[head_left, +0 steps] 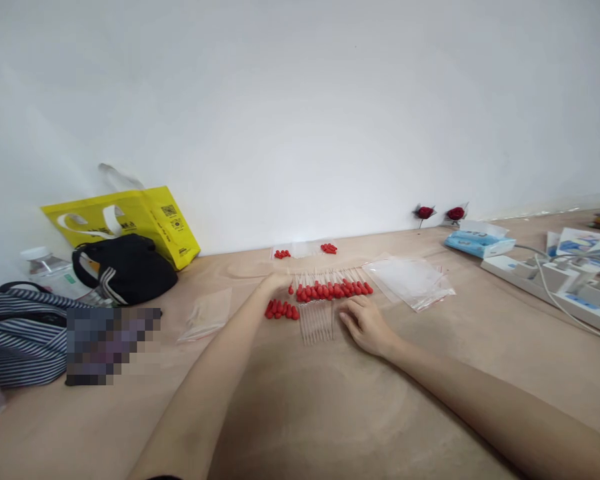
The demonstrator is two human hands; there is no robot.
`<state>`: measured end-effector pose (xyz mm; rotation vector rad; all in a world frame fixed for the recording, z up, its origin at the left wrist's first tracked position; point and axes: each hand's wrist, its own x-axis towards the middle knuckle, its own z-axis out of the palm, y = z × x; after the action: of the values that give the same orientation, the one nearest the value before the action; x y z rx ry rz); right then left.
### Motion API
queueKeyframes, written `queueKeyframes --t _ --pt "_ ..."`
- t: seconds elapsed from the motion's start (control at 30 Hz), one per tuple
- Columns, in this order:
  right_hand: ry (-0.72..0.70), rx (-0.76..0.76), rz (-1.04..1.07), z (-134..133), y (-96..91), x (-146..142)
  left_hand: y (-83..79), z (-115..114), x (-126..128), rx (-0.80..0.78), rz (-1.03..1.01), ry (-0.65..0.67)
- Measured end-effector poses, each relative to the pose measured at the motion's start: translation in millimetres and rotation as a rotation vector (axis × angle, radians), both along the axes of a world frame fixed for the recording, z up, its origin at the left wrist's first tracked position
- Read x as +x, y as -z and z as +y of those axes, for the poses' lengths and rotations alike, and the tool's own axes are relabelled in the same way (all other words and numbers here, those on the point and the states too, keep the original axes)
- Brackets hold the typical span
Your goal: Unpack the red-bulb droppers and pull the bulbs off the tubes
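Red-tipped sticks (330, 291) lie side by side in a dense row, their pale stems pointing toward the wall. My left hand (279, 281) reaches the row's left end, its fingers closed around the stem of a red-tipped stick (291, 289); the fingertips are small and partly hidden. Below the row, a clear ribbed piece (317, 323) of thin parallel strips lies flat. A small group of red tips (281, 309) sits left of it. Beside the ribbed piece, my right hand (366, 325) rests on the table with loosely bent fingers, thumb apart, nothing visible in it.
Clear plastic bags (410, 281) lie to the right, another bag (207, 315) to the left. Near the wall are bagged red pieces (329, 249) and two dark red roses (455, 213). A tissue pack (480, 240), power strip (555, 287), yellow bag (173, 227) and black cap (135, 270) flank the table.
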<state>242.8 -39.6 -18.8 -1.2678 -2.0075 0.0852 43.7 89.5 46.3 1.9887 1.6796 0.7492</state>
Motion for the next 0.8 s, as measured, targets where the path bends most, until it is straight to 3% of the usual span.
queueKeyframes --t 0.13,0.23,0.4,0.47,0.63,0.8 --pt "-0.039 -0.026 -0.03 -1 -3.4 -1 -25.2 -26 -20 0.001 0.069 -0.004" --pt "-0.073 -0.036 -0.096 -3 -4.8 -2 -29.9 -61 -29 0.067 0.039 0.053" --pt "-0.108 -0.029 -0.189 -6 -5.4 -3 -3.2 -111 -31 0.139 -0.203 0.256" --pt "-0.117 -0.028 -0.19 -6 -5.5 -3 10.9 -121 -28 0.103 -0.313 0.262" --pt "-0.11 0.01 -0.169 -6 -4.6 -3 34.4 -123 -23 0.069 -0.472 0.248" --pt "0.096 -0.036 -0.095 -10 -6.2 -4 42.9 -122 -24 0.087 -0.535 0.242"
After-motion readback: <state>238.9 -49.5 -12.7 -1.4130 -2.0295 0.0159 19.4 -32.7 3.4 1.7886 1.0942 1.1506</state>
